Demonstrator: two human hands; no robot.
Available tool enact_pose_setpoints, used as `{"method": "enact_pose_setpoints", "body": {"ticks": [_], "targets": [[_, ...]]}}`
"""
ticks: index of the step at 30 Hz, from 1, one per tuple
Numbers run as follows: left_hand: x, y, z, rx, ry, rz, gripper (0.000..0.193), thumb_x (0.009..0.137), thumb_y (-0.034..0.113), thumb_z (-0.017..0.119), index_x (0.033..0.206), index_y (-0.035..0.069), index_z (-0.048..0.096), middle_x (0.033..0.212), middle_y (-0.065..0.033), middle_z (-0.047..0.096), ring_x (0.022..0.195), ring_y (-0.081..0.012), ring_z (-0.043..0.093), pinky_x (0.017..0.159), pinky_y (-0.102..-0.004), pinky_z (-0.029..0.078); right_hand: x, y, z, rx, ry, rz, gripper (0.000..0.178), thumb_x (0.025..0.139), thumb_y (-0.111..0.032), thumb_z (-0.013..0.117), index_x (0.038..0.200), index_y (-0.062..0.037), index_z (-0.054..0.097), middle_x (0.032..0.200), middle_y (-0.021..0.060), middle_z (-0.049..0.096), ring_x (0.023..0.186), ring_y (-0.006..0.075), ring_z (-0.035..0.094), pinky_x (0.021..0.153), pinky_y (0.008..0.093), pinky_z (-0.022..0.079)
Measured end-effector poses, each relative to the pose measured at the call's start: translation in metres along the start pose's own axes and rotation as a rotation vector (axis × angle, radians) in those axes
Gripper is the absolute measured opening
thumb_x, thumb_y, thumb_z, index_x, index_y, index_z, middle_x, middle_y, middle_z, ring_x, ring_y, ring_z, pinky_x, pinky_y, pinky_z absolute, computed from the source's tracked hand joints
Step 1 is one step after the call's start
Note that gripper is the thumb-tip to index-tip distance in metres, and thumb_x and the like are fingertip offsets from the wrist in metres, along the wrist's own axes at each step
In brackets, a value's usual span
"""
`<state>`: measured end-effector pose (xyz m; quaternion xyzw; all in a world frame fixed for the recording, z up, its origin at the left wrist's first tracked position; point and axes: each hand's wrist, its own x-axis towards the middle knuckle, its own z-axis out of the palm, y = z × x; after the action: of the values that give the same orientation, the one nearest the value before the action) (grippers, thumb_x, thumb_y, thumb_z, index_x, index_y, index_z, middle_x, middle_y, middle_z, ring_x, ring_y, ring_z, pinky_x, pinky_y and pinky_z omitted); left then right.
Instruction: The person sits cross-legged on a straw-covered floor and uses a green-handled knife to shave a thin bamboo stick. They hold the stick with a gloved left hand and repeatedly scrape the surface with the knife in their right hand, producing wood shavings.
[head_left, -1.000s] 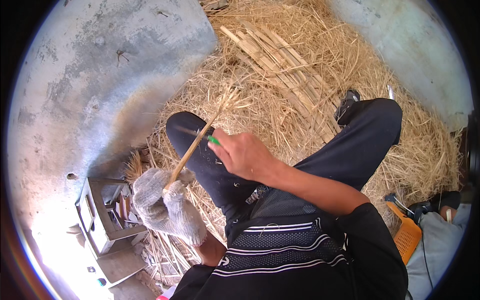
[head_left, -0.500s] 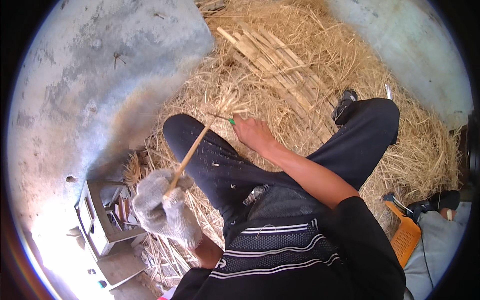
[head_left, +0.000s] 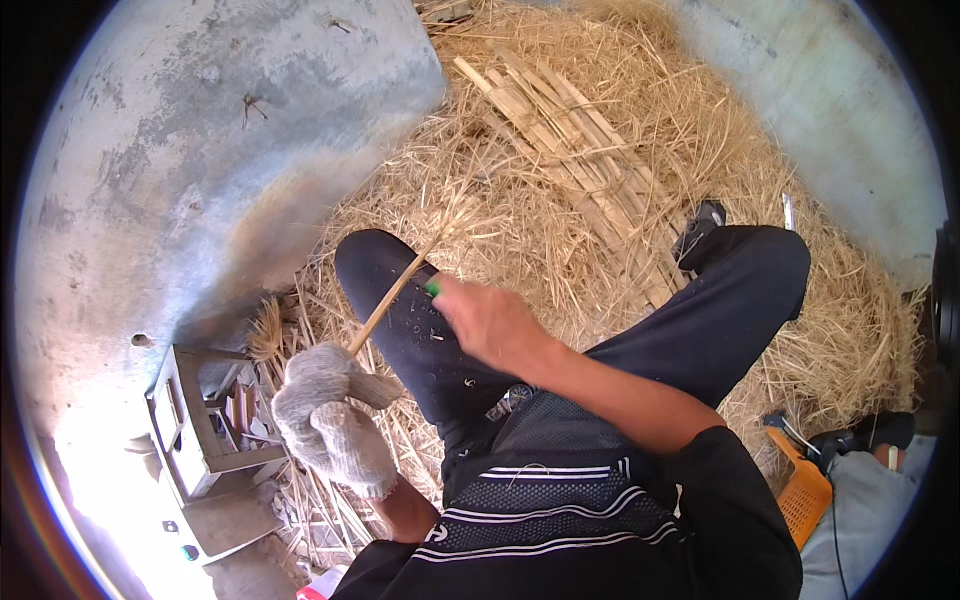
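Observation:
My left hand, in a knitted grey-white work glove, is closed round the lower end of a thin pale stick, which looks like bamboo. The stick slants up and away over my left thigh, and its far end spreads into curled shavings. My bare right hand is closed on a small knife, whose green handle shows at the fingers. It is just right of the stick, above my lap. The blade is blurred or hidden, so whether it touches the stick I cannot tell.
Split bamboo strips lie on a thick bed of shavings ahead. A concrete wall rises at left, above a wooden box-like frame with scraps inside. At lower right are an orange plastic chair and another person's grey-clad leg.
My right hand with the knife has come back toward my body, away from the stick's frayed end. The left hand still grips the stick, with its glove turned somewhat.

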<state>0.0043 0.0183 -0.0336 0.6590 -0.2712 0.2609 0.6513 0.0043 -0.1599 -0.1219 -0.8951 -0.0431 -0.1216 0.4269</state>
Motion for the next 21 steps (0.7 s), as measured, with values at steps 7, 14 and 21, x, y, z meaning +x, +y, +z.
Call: {"method": "enact_pose_setpoints", "body": {"ticks": [7, 14, 21], "targets": [[-0.003, 0.010, 0.009, -0.026, 0.027, -0.169, 0.041, 0.090, 0.039, 0.060, 0.097, -0.001, 0.054, 0.094, -0.0163, 0.058, 0.051, -0.0196, 0.054, 0.040, -0.0287, 0.046, 0.002, -0.004, 0.006, 0.093, 0.127, -0.065, 0.020, 0.101, -0.022, 0.052, 0.105, -0.0026, 0.053, 0.065, 0.0225, 0.062, 0.059, 0.0424, 0.064, 0.053, 0.0515, 0.050], [-0.004, 0.018, 0.015, -0.071, 0.163, -0.331, 0.037, 0.093, 0.034, 0.064, 0.096, -0.001, 0.052, 0.091, -0.0166, 0.059, 0.063, -0.0206, 0.059, 0.049, -0.0296, 0.050, 0.017, 0.040, 0.015, 0.020, -0.140, 0.367, 0.021, 0.101, -0.021, 0.052, 0.100, -0.0002, 0.054, 0.058, 0.0192, 0.059, 0.049, 0.0355, 0.060, 0.047, 0.0477, 0.048], [-0.004, 0.015, 0.018, -0.046, 0.125, -0.246, 0.040, 0.095, 0.038, 0.062, 0.096, -0.001, 0.052, 0.091, -0.0174, 0.059, 0.062, -0.0211, 0.059, 0.049, -0.0297, 0.050, 0.014, 0.046, 0.026, -0.046, -0.094, 0.364, 0.022, 0.102, -0.020, 0.052, 0.101, 0.0024, 0.055, 0.063, 0.0223, 0.060, 0.054, 0.0380, 0.061, 0.054, 0.0466, 0.049]]}}
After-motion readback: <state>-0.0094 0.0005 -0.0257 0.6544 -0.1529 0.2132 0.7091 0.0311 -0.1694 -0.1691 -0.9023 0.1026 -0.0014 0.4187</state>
